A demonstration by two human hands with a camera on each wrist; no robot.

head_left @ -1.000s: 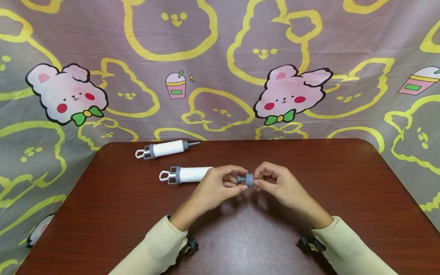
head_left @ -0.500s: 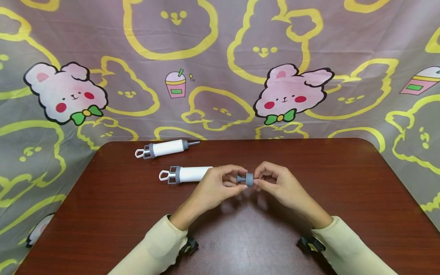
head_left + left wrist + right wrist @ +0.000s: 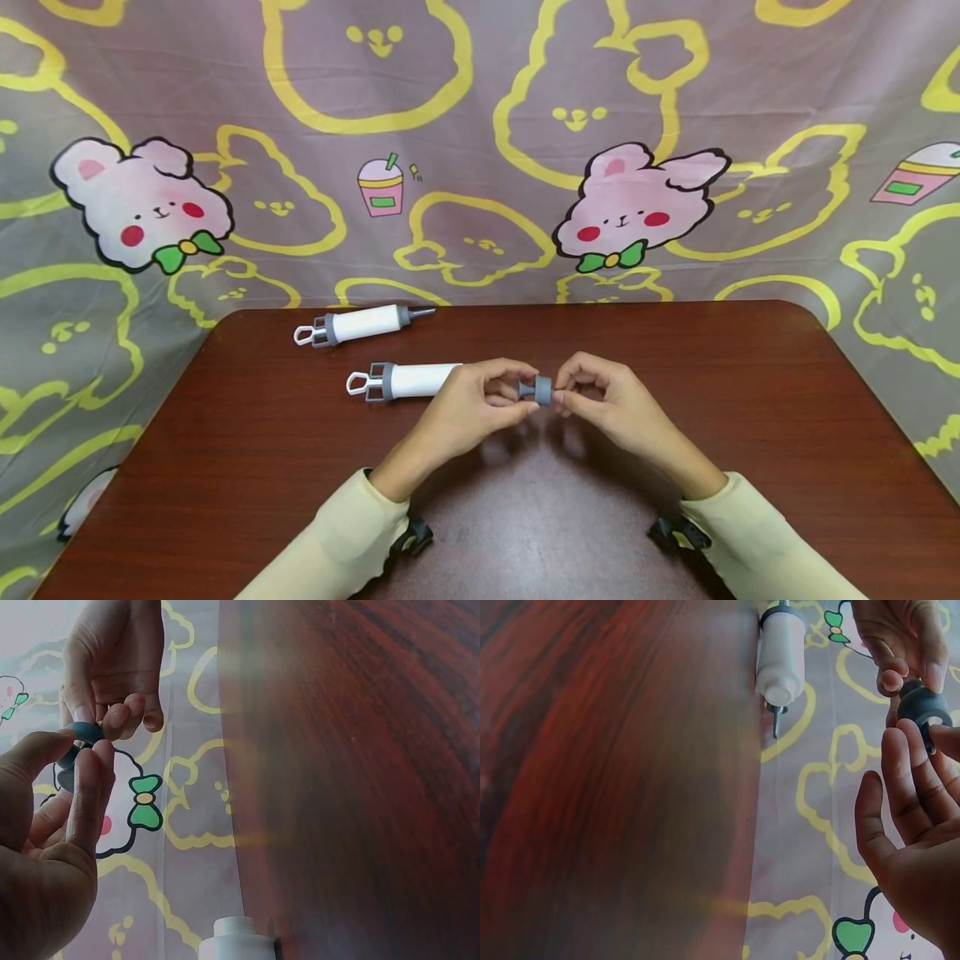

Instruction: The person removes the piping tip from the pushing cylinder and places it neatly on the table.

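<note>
- Because the left hand (image 3: 472,408) covers its front end in the head view, the near cylinder (image 3: 423,382) shows only its white body, grey collar and hooped handle
- At the lower edge of the left wrist view a white barrel (image 3: 238,946) is cut off below its narrower neck; in the right wrist view a pale barrel (image 3: 781,660) is cropped at the top, and whether the dark tip (image 3: 775,724) beneath belongs to it I cannot tell
- Fingers cover some of the grey part (image 3: 543,390); whether it is one piece or two fitted together is hard to make out
- Both forearms come in from the lower edge in pale sleeves (image 3: 337,533), angled inward so that the hands meet over the surface (image 3: 712,358)
- The left hand pinches the broad ring of the grey part, thumb and fingers apart only by its width
- The right hand (image 3: 615,404) grips the opposite end, thumb and forefinger nearly together
- Held up off the surface between the hands, the grey part has its flared end towards the left palm
- Counted: two hands, one grey part, two cylinders, the far cylinder (image 3: 367,323) lying by the back edge, nozzle pointing right; one patterned cloth (image 3: 450,287) hangs behind
</note>
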